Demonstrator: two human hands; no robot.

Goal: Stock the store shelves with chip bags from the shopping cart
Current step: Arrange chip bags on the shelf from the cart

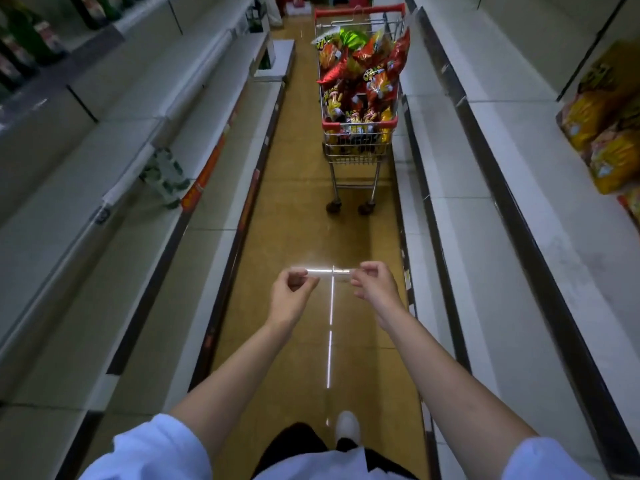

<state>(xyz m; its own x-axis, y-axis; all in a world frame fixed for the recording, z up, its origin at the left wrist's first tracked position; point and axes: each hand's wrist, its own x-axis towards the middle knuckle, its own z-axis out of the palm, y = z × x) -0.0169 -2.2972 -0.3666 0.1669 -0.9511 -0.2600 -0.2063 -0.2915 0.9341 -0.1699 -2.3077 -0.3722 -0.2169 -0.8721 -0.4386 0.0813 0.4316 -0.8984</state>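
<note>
Here we are in the aisle, looking down its length, and the red-trimmed wire shopping cart (pixel 358 109) stands well ahead on the tan floor (pixel 294 202), tight against the front edge of the right-hand shelving. It is heaped with red, yellow and green foil chip bags (pixel 363 64), piled above the basket rim — none in hand yet.

Both arms are stretched forward at waist height. The left hand (pixel 292 289) has its fingers loosely curled, thumb near the fingertips, and its grip holds nothing I can make out. The right hand (pixel 374 284) looks much the same, curled and empty; the bright line between them reads as a ceiling-light reflection on the floor, not an object.

The pale grey right-hand shelves (pixel 519 174) run bare along most of their length — only a cluster of yellow chip bags (pixel 609 133) sits at the far right edge, upper tier. The grey left-hand shelves (pixel 114 140) carry dark green bottles (pixel 27 39) at the top left corner and a green-and-white pack (pixel 164 176) near a front edge.

The step, as I judge it, is the approach to the cart. To do it well: close in, stand beside the basket rather than behind its handle, and lift from the top of the pile. Take each bag by its sealed upper edge with a light grip, since puffed foil crushes and slips easily. Then fill the bare shelf beside the existing yellow bags, faces outward.
</note>
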